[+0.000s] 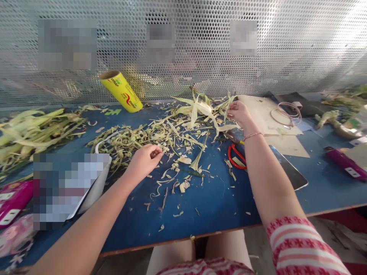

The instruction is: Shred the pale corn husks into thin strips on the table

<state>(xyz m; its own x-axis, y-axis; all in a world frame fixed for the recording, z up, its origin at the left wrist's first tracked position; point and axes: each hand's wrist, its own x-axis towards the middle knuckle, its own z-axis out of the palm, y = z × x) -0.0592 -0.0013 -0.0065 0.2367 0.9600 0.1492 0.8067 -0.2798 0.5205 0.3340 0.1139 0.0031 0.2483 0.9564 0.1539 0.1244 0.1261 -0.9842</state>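
Note:
Pale corn husks (200, 109) lie in a loose heap towards the back of the blue table. At the heap's right side, the fingers of my right hand (240, 114) close on a thin greenish husk leaf (229, 104). My left hand (146, 162) hovers over the front of the scraps with thumb and fingertips pinched together; whatever is between them is too small to make out. Beside it spreads a pile of curled green trimmings (129, 139). Red-handled scissors (237, 157) lie under my right forearm, their blades partly hidden.
A yellow wrap tube (123, 91) leans against the perforated metal screen (195, 57). More husks (31, 130) are piled at left, near a blurred-out device and a magenta pack (15, 202). At right are paper sheets (255, 114), a coiled cable (286, 114), a dark tablet (289, 172) and a purple object (345, 162).

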